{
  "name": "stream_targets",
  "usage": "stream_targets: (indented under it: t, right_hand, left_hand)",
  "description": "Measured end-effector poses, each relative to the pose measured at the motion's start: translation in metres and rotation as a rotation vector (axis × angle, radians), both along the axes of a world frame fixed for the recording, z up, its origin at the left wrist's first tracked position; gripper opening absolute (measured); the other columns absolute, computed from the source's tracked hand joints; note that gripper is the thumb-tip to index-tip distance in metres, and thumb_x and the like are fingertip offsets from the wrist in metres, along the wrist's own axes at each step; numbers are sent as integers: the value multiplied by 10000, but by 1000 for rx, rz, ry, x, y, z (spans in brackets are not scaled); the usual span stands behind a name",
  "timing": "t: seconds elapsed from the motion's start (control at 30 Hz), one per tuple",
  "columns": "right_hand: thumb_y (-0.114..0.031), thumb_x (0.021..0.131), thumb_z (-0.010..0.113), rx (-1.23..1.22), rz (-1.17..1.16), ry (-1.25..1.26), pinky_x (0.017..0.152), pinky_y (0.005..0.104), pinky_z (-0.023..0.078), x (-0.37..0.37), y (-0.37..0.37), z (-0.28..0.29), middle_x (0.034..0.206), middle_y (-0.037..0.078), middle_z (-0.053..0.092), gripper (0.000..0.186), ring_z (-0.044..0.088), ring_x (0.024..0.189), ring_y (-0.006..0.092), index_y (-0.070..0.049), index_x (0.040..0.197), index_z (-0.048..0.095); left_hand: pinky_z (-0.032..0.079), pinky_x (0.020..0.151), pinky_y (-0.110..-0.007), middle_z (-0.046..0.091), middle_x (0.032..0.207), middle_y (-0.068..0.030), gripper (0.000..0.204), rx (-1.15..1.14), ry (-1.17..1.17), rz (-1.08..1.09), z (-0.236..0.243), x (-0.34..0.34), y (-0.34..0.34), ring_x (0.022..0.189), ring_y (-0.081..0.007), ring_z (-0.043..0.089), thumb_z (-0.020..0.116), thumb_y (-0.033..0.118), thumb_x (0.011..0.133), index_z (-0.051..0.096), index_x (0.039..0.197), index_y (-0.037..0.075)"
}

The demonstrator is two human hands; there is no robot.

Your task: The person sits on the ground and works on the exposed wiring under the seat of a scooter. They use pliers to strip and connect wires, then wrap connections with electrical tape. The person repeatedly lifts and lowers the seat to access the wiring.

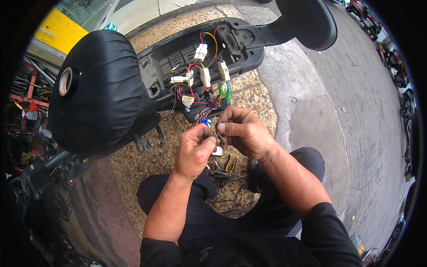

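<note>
My left hand (195, 150) and my right hand (245, 132) are close together at the near end of a wiring harness. Each has thumb and forefinger pinched on a thin wire (221, 137); its ends are hidden by my fingers. Coloured wires (207, 111) bunch just beyond the hands, beside a small blue connector (205, 121). A white connector (217, 151) sits just below my fingertips. Several more white plug connectors hang on wires over the open black scooter body (171, 62), one of them a white plug (201, 52) at the top.
A black scooter seat (100, 89) with a roll of tape (65, 81) on it stands at left. Yellow-handled pliers (230, 164) lie on the ground between my knees. A red rack of tools (31, 91) is at the far left. Parked scooters line the right edge.
</note>
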State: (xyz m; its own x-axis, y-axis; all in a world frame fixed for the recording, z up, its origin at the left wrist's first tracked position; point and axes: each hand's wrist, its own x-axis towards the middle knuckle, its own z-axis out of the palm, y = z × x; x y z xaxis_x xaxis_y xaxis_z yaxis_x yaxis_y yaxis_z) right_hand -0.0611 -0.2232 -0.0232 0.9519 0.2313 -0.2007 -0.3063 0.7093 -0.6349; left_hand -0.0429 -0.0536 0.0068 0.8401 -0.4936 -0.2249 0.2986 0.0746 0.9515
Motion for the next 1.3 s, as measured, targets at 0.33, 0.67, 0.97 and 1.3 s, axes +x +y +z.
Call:
stream_targets:
  t: [0.33,0.67,0.97,1.3]
  right_hand:
    - [-50,895,640,39,29,100,543,268,534,-2,3,6,807,57,603,180,598,610,137,-15,1050,555]
    - [36,817,668,-91,45,26,568,267,541,0,0,5,823,68,603,421,613,631,160,16,1195,486]
    - [45,803,656,-100,-31,-69,570,279,522,4,-30,22,807,56,606,404,600,640,155,27,1185,524]
    - [-5,800,674,-574,92,44,535,250,479,6,0,-27,757,24,597,280,563,598,100,31,1065,590]
  left_hand:
    - [290,529,-191,482,679,70,130,144,-183,37,-12,1,4,595,5,373,529,-22,882,543,776,50]
    - [288,502,-201,469,638,74,143,251,-308,106,-12,3,6,570,8,369,540,-27,876,537,752,45]
    - [357,459,-255,516,534,3,131,466,-578,271,-11,21,21,494,-44,457,585,-14,799,530,683,10]
    - [286,448,-207,525,624,24,124,72,-119,191,-6,18,20,521,-20,405,541,21,865,552,744,46]
